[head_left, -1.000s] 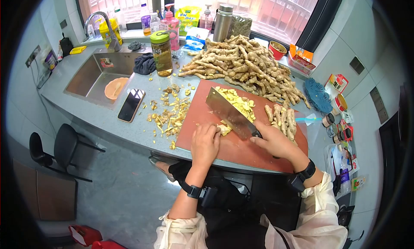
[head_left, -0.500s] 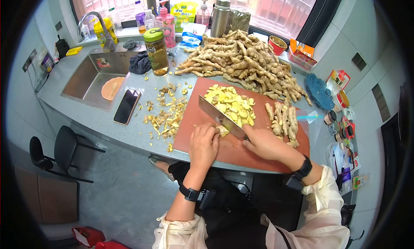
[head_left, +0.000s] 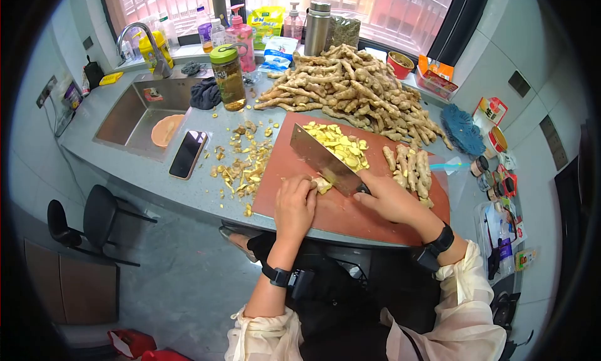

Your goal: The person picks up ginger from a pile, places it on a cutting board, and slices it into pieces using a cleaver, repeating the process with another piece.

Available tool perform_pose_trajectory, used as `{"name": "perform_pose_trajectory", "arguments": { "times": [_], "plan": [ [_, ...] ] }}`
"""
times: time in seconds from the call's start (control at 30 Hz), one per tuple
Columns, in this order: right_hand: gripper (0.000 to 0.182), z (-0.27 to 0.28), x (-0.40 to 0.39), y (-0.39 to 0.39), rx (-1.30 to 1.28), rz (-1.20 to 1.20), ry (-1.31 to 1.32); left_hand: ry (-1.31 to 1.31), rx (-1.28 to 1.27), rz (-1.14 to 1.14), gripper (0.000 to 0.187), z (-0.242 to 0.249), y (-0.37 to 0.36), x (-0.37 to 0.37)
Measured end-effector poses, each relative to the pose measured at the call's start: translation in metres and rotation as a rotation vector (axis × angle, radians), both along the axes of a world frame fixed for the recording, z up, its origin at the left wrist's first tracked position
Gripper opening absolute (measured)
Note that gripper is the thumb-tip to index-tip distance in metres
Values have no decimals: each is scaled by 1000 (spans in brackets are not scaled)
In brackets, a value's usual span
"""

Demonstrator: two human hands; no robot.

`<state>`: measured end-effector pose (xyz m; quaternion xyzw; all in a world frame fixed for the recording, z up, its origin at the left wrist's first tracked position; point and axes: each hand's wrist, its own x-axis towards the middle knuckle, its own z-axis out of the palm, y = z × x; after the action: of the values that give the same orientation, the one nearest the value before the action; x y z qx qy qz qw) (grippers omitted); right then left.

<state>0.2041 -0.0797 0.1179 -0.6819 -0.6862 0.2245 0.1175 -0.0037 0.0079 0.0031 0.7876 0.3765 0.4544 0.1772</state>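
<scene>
My right hand [head_left: 389, 197] is closed around the handle of a cleaver [head_left: 323, 159], its broad blade slanting up to the left over the reddish-brown cutting board [head_left: 282, 201]. Fingers bent, my left hand [head_left: 295, 206] holds a piece of ginger [head_left: 322, 185] against the board, right beside the blade's lower edge. Behind the blade lies a heap of yellow ginger slices [head_left: 344, 146], partly hidden by it. Several whole ginger pieces [head_left: 410, 170] rest at the board's right side. Peelings and trimmings [head_left: 241, 170] are scattered on the counter to the left.
A large pile of ginger root [head_left: 357, 89] stands behind the board. Left are a phone [head_left: 188, 154], a green-lidded bottle [head_left: 227, 79], a dark cloth [head_left: 205, 94] and the sink [head_left: 116, 120]. A blue dish [head_left: 462, 131] and small jars [head_left: 479, 166] sit at right.
The cleaver and my right hand have shifted slightly upward, and the blade is turned to show more of its flat face. My left hand stays on the ginger piece. The camera view moved a little.
</scene>
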Motion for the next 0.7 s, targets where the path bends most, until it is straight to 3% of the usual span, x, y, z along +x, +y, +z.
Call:
{"name": "perform_pose_trajectory", "arguments": {
  "times": [0.43,0.7],
  "plan": [
    [38,2,9,0,-29,57,95,13,17,3,10,1,1,0],
    [35,0,-8,14,-77,50,-52,21,9,-26,11,4,1,2]
  ]
}}
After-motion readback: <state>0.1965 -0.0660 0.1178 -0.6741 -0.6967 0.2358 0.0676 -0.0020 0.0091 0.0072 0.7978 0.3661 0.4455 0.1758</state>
